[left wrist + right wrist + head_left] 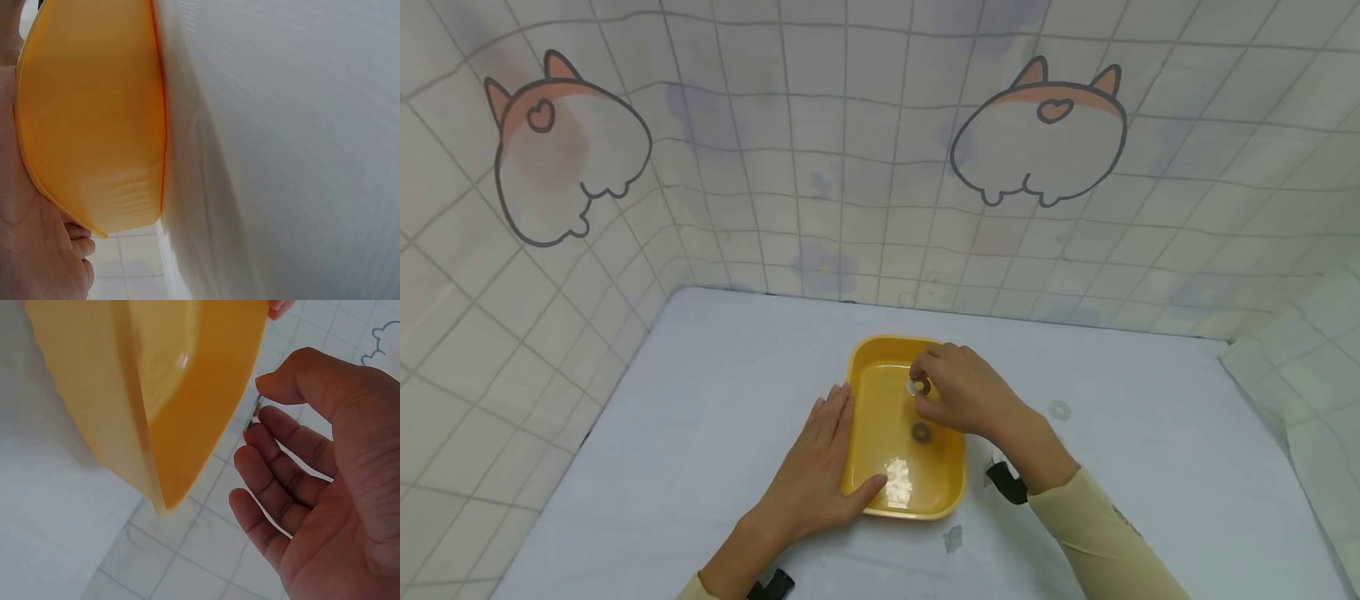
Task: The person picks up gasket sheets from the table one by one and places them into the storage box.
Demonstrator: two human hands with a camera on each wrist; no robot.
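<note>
A yellow tray (868, 383) stands on the white cloth in the head view. My left hand (820, 467) lies along its left rim, fingers straight and together, with the thumb over the near rim. In the left wrist view, that hand (37, 250) rests against the tray's edge. Over the tray's right side, my right hand (966, 392) pinches a flat metal washer (912, 387) between thumb and fingertips. The right wrist view shows the washer (253, 412) edge-on, above the rim. A second, darker washer (921, 432) lies on the tray floor.
A pale ring (1060, 410) lies on the cloth to the right of the tray. Near the tray's front edge is a small grey patch (952, 539). Checked curtains (850, 208) with animal drawings enclose the table at the back and sides.
</note>
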